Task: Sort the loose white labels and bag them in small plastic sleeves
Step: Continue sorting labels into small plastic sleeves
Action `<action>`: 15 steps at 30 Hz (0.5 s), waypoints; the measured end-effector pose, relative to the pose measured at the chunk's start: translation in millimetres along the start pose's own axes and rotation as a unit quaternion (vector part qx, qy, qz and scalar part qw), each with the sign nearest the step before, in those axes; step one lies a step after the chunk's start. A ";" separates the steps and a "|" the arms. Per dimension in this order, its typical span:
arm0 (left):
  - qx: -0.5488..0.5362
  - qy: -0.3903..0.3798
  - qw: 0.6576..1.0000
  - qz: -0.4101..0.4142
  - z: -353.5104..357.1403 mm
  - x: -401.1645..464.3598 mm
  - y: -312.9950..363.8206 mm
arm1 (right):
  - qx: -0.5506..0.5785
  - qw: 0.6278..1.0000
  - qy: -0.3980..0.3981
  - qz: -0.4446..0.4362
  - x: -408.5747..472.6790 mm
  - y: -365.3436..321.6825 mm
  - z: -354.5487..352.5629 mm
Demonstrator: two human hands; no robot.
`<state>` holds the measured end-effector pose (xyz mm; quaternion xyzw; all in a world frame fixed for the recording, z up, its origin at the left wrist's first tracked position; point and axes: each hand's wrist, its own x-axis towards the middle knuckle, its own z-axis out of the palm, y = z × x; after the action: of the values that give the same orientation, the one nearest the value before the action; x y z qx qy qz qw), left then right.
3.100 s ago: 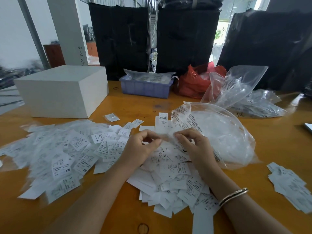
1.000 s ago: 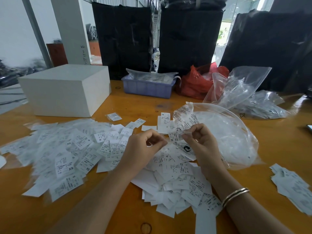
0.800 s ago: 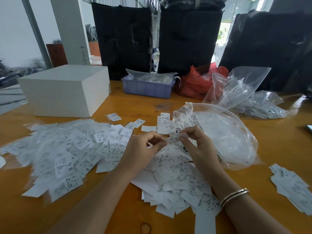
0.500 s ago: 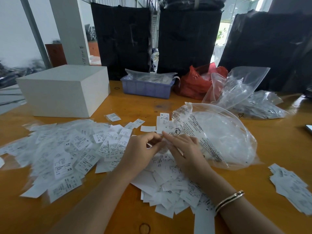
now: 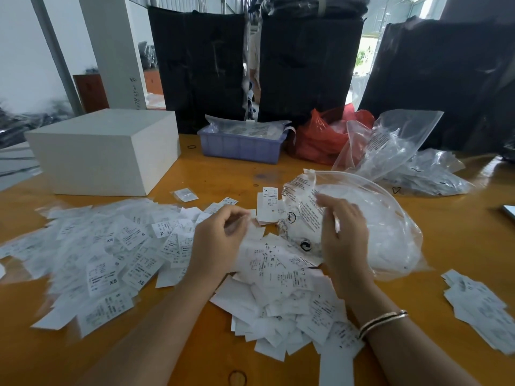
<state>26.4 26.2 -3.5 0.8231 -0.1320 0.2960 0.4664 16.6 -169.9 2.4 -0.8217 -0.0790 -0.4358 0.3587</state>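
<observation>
- Labels [image 5: 281, 277], loose and white with printed size marks, lie in a heap on the worktop [image 5: 459, 235] between the two forearms.
- Left hand [image 5: 220, 238] hovers over the heap's far edge, fingers curled inward; something thin and pale, blurred, sits at its fingertips, and I cannot tell whether the grip really holds it.
- Right hand [image 5: 344, 232] is raised on edge, fingers extended towards the big clear bag [image 5: 390, 218]; its grip is released, holding nothing I can see.
- A bangle [image 5: 381, 321] circles the right wrist.
- The big clear bag lies just beyond and to the right of the right hand, its printed mouth beside the fingers.
- A wider spread of sleeved labels [image 5: 92, 246] covers the worktop to the left.
- A smaller stack of labels [image 5: 482, 310] lies at the right edge, well apart.
- Farther back stand a white box [image 5: 106, 151], a blue tray [image 5: 242, 146], a red bag [image 5: 320, 140] and more clear bags [image 5: 390, 143].
</observation>
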 end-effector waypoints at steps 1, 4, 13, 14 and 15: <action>0.026 0.017 0.999 -0.009 -1.4 1.3 -1.3 | -0.017 0.999 0.034 0.028 4.0 6.7 -3.5; 0.102 0.048 0.993 -0.021 -6.2 5.3 -4.3 | -0.084 0.984 0.024 0.154 9.9 27.2 -13.4; 0.308 0.018 0.944 -0.113 -16.7 6.0 -17.9 | -0.272 0.914 -0.195 0.230 8.6 41.0 -11.4; 0.314 0.017 0.943 -0.109 -16.1 5.9 -17.5 | -0.257 0.920 -0.174 0.238 8.8 41.1 -12.0; 0.309 0.017 0.946 -0.097 -14.8 5.5 -17.0 | -0.243 0.926 -0.153 0.244 9.3 41.5 -12.1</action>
<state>33.7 48.1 -6.1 0.9306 0.0538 0.2894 0.2174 32.6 -209.8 -7.6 -0.9342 0.1778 -0.2098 0.2272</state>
